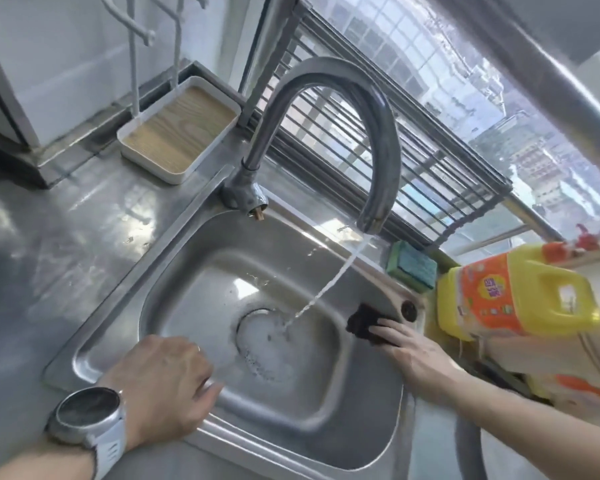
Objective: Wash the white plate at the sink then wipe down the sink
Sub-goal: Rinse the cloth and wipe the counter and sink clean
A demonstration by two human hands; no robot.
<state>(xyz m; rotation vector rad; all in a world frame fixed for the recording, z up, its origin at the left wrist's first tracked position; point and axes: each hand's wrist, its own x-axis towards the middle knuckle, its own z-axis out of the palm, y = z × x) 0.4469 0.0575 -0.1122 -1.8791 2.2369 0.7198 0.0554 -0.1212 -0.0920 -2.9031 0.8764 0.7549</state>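
Note:
The steel sink (194,282) fills the middle of the view, its bottom wet and foamy around the drain (267,341). Water runs from the curved faucet (326,109) into the basin. My right hand (416,355) presses a dark cloth (361,322) against the sink's right inner wall with straight fingers. My left hand (167,382), a watch on its wrist, rests on the sink's near left rim with fingers bent over the edge. No white plate is in view.
A white tray with a wooden base (181,133) stands on the counter at the back left. A green and blue sponge (413,268) lies behind the sink's right corner. A yellow detergent jug (513,292) stands to the right. A metal rack (378,133) runs along the window.

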